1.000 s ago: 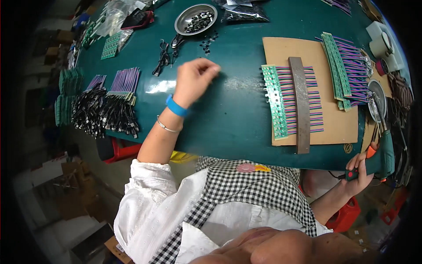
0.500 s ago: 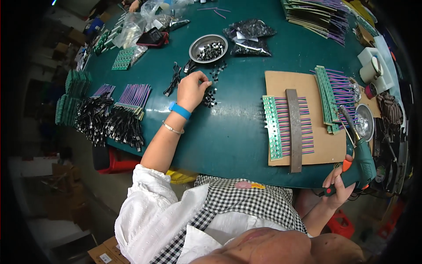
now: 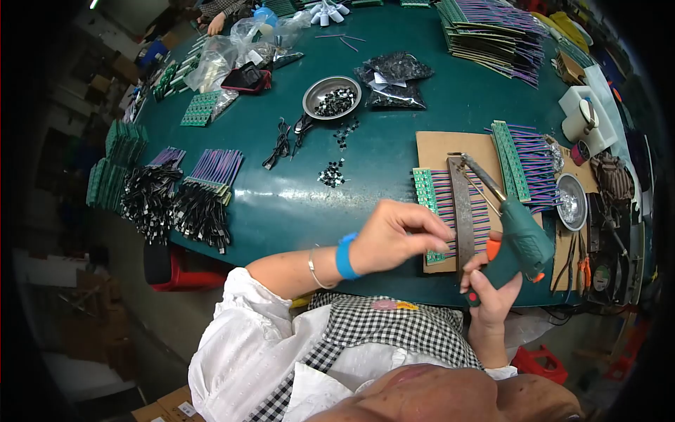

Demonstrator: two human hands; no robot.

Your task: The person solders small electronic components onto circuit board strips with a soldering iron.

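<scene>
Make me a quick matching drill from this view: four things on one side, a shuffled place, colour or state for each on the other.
Things:
1. gun-shaped tool
2. grey bar
3. far metal bowl
4. left hand

Matches:
A. lying across striped wires
B. blue band at its wrist
C. holding small dark parts
D. green, in the right hand

Pairs: 1-D, 2-A, 3-C, 4-B

Electronics workshop: circuit boards (image 3: 425, 191), soldering gun (image 3: 526, 243)
</scene>
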